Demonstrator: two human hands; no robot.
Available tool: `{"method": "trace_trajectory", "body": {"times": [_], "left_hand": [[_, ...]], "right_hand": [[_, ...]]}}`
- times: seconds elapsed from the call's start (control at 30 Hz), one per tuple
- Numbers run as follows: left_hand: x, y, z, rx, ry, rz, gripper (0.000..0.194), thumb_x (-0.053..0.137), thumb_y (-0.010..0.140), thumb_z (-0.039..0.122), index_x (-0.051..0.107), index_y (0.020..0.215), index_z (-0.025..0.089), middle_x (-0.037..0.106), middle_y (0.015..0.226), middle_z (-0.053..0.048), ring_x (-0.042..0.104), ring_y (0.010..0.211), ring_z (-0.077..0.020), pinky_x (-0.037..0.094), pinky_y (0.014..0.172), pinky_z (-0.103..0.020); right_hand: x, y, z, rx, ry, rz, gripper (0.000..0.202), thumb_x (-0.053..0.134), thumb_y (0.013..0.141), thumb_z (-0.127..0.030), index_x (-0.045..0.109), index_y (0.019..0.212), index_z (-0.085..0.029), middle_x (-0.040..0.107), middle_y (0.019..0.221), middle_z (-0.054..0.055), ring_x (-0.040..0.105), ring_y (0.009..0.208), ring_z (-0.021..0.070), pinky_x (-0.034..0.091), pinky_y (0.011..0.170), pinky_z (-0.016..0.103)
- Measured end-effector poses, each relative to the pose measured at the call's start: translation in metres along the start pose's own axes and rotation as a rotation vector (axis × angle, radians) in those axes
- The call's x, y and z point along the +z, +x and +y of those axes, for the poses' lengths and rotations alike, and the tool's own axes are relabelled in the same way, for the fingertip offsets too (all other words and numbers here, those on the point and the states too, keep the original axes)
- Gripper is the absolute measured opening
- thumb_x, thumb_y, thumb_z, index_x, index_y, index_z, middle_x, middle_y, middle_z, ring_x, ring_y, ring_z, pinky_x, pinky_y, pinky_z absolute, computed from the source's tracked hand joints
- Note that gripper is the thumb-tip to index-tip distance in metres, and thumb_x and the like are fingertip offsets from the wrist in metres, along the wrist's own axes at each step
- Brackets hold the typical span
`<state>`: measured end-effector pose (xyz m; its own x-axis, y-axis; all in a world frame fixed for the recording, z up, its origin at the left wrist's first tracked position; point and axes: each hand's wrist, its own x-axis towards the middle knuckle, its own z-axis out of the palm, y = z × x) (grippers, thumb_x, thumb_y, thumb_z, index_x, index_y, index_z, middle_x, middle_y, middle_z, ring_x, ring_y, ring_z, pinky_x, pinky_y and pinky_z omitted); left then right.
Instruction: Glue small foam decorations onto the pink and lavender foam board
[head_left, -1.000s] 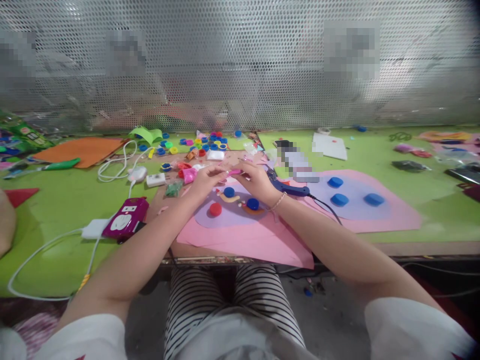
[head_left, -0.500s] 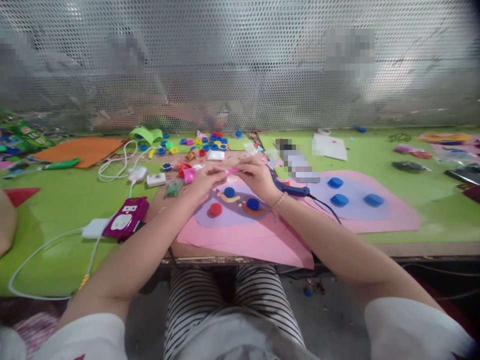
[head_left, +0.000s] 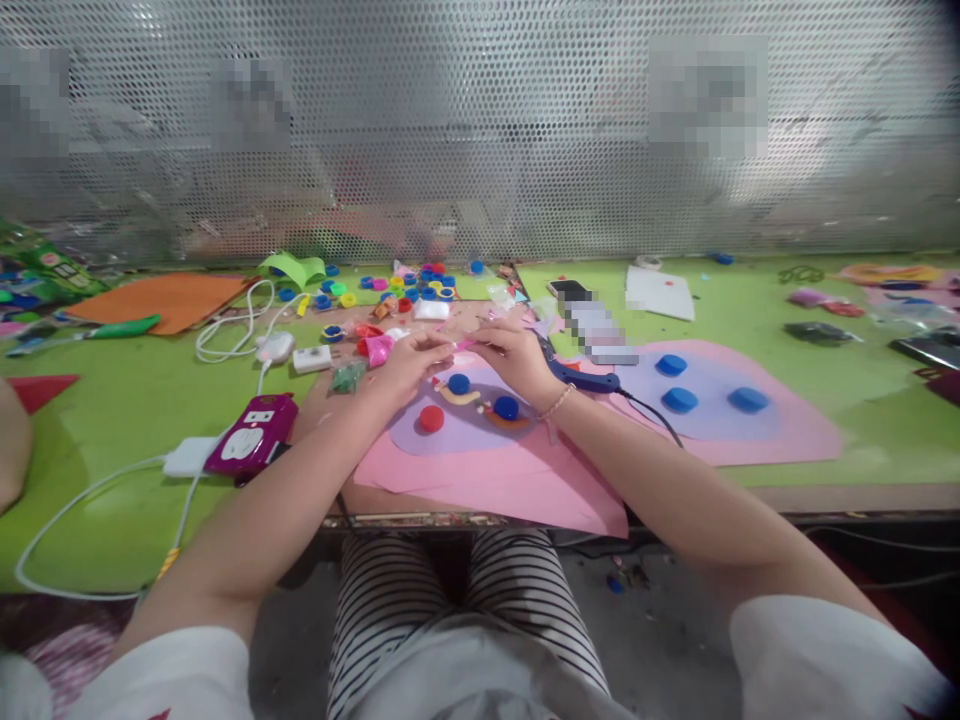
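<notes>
My left hand (head_left: 416,360) and my right hand (head_left: 517,352) meet above a purple paper shape (head_left: 469,435). Their fingertips pinch a small pink strip (head_left: 466,344), too small to tell what it is made of. Below my hands, a red bottle cap (head_left: 431,418) and two blue caps, one (head_left: 459,384) by a cream curved piece and another (head_left: 505,408) by an orange one, sit on the purple paper. It lies on pink paper (head_left: 555,490). Right of my right hand rests a blue-handled glue gun (head_left: 589,378) with a black cord, partly hidden.
A magenta power adapter (head_left: 251,438) with white cables stands to the left. Several loose caps (head_left: 427,290) lie at the back. Rightward are a phone (head_left: 596,325) and a pink-and-purple sheet (head_left: 806,430) with blue caps. Another person's arm (head_left: 11,445) shows at the left edge.
Both hands stay in nearly the same place. The fingers of my right hand have shifted slightly around the pink strip.
</notes>
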<state>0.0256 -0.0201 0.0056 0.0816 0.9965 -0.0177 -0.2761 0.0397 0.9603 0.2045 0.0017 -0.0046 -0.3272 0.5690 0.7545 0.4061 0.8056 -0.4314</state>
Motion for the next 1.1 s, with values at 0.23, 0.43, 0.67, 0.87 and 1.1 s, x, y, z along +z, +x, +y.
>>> {"method": "trace_trajectory", "body": {"times": [0.23, 0.43, 0.67, 0.87, 1.1], "left_hand": [[0.0, 0.0, 0.001, -0.01, -0.024, -0.024, 0.025, 0.08, 0.053, 0.02, 0.06, 0.067, 0.014, 0.059, 0.066, 0.004, 0.059, 0.061, -0.0068, 0.051, 0.072, -0.027], [0.001, -0.001, 0.0, -0.022, -0.018, -0.072, 0.026, 0.079, 0.055, 0.018, 0.063, 0.075, 0.013, 0.063, 0.074, 0.0, 0.061, 0.066, -0.0096, 0.052, 0.072, -0.03], [-0.001, -0.002, -0.002, -0.034, -0.024, -0.182, 0.023, 0.075, 0.06, 0.018, 0.064, 0.08, 0.015, 0.06, 0.071, 0.001, 0.058, 0.06, -0.009, 0.051, 0.062, -0.027], [0.0, -0.004, 0.0, -0.029, 0.003, -0.232, 0.02, 0.074, 0.061, 0.018, 0.064, 0.078, 0.016, 0.059, 0.072, 0.001, 0.056, 0.063, -0.0089, 0.048, 0.061, -0.025], [0.0, -0.005, -0.002, -0.033, 0.025, -0.241, 0.023, 0.075, 0.06, 0.018, 0.066, 0.081, 0.018, 0.062, 0.083, -0.002, 0.057, 0.07, -0.0107, 0.048, 0.065, -0.026]], "right_hand": [[0.002, 0.0, 0.001, -0.008, 0.039, 0.004, 0.015, 0.06, 0.085, -0.021, 0.071, 0.095, -0.022, 0.069, 0.101, 0.007, 0.065, 0.092, 0.0191, 0.057, 0.082, 0.038], [0.002, -0.002, -0.001, -0.003, 0.092, -0.06, 0.024, 0.057, 0.087, -0.027, 0.065, 0.109, -0.023, 0.058, 0.111, 0.011, 0.06, 0.102, 0.0206, 0.058, 0.081, 0.038], [0.001, -0.003, -0.008, -0.113, 0.037, -0.253, 0.065, 0.069, 0.076, -0.033, 0.041, 0.134, -0.025, 0.044, 0.123, 0.014, 0.046, 0.121, 0.0279, 0.046, 0.1, 0.05], [0.002, -0.004, -0.012, -0.171, -0.023, -0.3, 0.077, 0.072, 0.073, -0.027, 0.031, 0.138, -0.021, 0.039, 0.125, 0.016, 0.04, 0.124, 0.0293, 0.041, 0.104, 0.051], [0.001, -0.003, -0.013, -0.213, -0.034, -0.245, 0.073, 0.066, 0.077, -0.021, 0.029, 0.139, -0.02, 0.041, 0.121, 0.015, 0.042, 0.121, 0.0279, 0.043, 0.102, 0.049]]}}
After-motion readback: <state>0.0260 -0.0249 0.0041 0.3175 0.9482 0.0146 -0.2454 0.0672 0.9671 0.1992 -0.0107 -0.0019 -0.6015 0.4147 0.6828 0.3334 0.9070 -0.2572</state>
